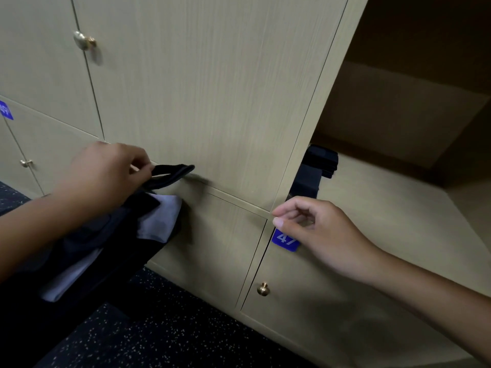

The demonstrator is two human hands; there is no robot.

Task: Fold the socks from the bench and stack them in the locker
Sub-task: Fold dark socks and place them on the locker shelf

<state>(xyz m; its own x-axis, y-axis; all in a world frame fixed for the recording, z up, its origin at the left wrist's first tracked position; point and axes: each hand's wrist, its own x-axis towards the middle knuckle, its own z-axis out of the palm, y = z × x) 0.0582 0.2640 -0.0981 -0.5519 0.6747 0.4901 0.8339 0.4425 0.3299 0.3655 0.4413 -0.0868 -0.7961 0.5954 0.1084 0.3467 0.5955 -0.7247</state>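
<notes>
socks (170, 175), and here's one of them up in the air, a dark sock pinched at its cuff by the left hand (106, 173), thumb and fingers closed on the fabric, the open cuff end pointing right across the pale wood locker door (212, 88). below that hand a heap of dark and white cloth (111, 235) hangs and spreads down to the lower left, the white patches showing through the dark; whether the held sock runs down into that heap, can't tell from here.

over to the right, the open locker (398, 208), its floor bare and pale in the near part, and at its left edge a stack of dark folded socks (318, 163) sits on that floor just inside the opening, partly hidden behind the door frame.

the right hand (318, 229) hangs in front of the locker's lower left corner, fingers loosely curled, thumb and forefinger close together but holding nothing, apart from the stack above it. just under its fingers, a blue number tag (285, 241) reading 47 on the lower door, and beneath that a round brass knob (263, 288). another brass knob (83, 40) up at top left, a small one further left and low, and a second blue tag (5, 110) at the far left edge. dark speckled floor (172, 328) along the bottom.
</notes>
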